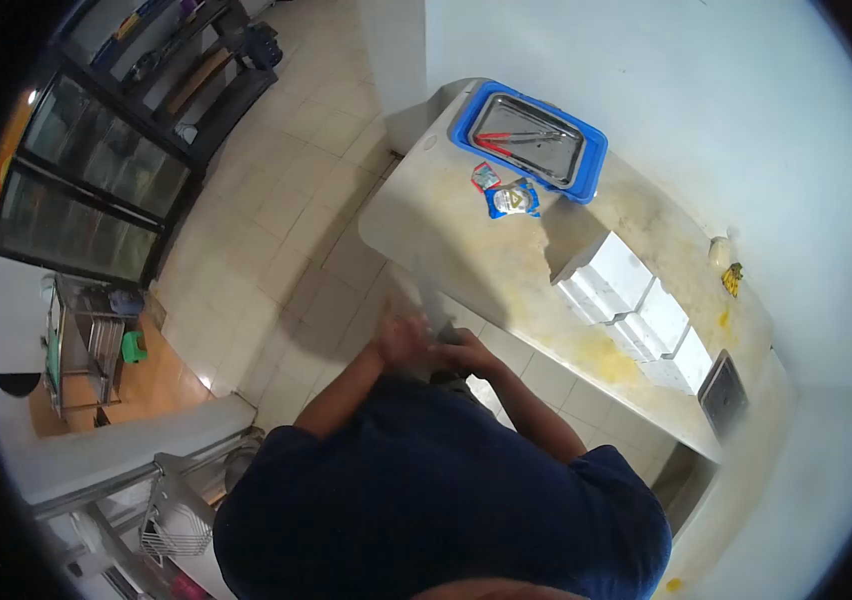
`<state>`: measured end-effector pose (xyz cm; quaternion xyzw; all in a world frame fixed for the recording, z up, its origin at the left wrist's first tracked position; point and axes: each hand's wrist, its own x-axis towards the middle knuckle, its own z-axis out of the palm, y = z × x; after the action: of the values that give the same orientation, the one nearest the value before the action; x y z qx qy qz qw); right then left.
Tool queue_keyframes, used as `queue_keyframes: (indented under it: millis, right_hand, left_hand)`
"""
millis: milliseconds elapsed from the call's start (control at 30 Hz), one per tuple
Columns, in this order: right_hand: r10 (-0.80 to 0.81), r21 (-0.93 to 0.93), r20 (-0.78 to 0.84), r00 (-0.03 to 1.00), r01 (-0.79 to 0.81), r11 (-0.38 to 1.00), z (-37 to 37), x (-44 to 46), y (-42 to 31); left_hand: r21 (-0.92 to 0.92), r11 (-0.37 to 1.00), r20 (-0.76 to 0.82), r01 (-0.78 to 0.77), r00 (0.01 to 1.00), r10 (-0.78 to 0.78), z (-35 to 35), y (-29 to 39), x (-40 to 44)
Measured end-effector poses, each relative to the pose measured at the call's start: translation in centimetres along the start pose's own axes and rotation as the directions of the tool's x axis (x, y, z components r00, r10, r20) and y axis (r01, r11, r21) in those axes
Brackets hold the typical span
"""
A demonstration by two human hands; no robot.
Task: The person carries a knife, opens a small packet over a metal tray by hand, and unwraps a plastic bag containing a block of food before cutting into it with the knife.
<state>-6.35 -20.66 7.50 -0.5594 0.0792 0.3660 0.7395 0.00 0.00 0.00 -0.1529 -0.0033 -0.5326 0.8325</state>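
In front of my body, a long grey object like a knife (430,298) points up and away, blurred by motion. My right hand (468,353) is closed around its dark lower end. Close beside it on the left is my left hand (403,336), smeared so that its fingers cannot be made out. Both hands are over the floor, just short of the counter's near edge. On the counter (506,290), a blue tray (594,160) holds a metal tray (546,165) with red-handled tools (496,142). Blue-and-white packet (513,199) and small red packet (485,177) lie beside it.
White boxes (636,300) stand in a row on the counter, near a dark-rimmed tray (723,394). Bananas (732,281) and a pale container (719,252) are by the wall. Glass-door coolers (96,180) stand at left; a wire rack (174,520) is lower left.
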Motion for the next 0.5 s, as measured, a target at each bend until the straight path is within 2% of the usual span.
queue_keyframes:
  millis: [33, 67, 100, 167, 233, 267, 300, 333, 367, 433, 500]
  right_hand:
    - [-0.032, -0.074, 0.05, 0.998, 0.036, 0.997, 0.6, 0.1, -1.0]
    - [-0.064, -0.144, 0.101, 0.993, 0.079, 0.986, 1.0, 0.4, -1.7]
    - [-0.039, -0.272, 0.029, 0.999, 0.045, 0.961, 0.5, -0.4, -1.5]
    - [-0.105, -0.349, 0.052, 0.993, 0.117, 0.93, 4.0, 3.5, -0.9]
    - [-0.014, -0.269, 0.055, 0.998, 0.028, 0.963, 6.3, 6.2, 0.4]
    - [-0.024, -0.234, -0.156, 0.988, -0.013, 0.972, 9.8, 5.9, -1.3]
    - [0.005, -0.238, 0.015, 1.0, -0.001, 0.971, 10.3, 6.9, -2.1]
    - [0.05, -0.181, -0.017, 0.999, -0.053, 0.982, 12.9, 7.3, -4.3]
    - [0.06, -0.158, 0.036, 0.998, -0.054, 0.986, 14.1, 8.9, -4.8]
    - [0.027, -0.137, 0.001, 1.0, -0.027, 0.99, 17.6, 11.9, -5.8]
    - [-0.012, -0.087, 0.074, 0.997, 0.019, 0.996, 20.7, 14.7, -5.4]
  left_hand:
    - [0.238, 0.963, -0.156, -0.13, 0.973, 0.17, 4.2, 0.0, 0.9]
    - [0.479, 0.854, -0.263, -0.204, 0.895, 0.362, 6.9, 0.5, 1.6]
    - [0.414, 0.864, -0.142, -0.286, 0.917, 0.372, 5.5, 0.4, 2.5]
    - [0.452, 0.805, -0.041, -0.385, 0.892, 0.45, 8.9, 4.3, -0.2]
    - [0.511, 0.776, -0.063, -0.369, 0.884, 0.463, 12.6, 6.3, -2.7]
    - [0.534, 0.765, -0.077, -0.361, 0.88, 0.469, 13.5, 7.0, -4.2]
    - [0.567, 0.751, -0.076, -0.337, 0.887, 0.455, 13.8, 8.1, -5.8]
    - [0.608, 0.732, -0.071, -0.309, 0.896, 0.438, 14.3, 9.5, -7.3]
    - [0.653, 0.705, -0.062, -0.277, 0.908, 0.413, 15.1, 10.9, -9.0]
    - [0.698, 0.672, -0.124, -0.247, 0.883, 0.453, 16.3, 12.3, -12.9]
    - [0.757, 0.617, -0.125, -0.215, 0.879, 0.46, 17.2, 13.5, -17.2]
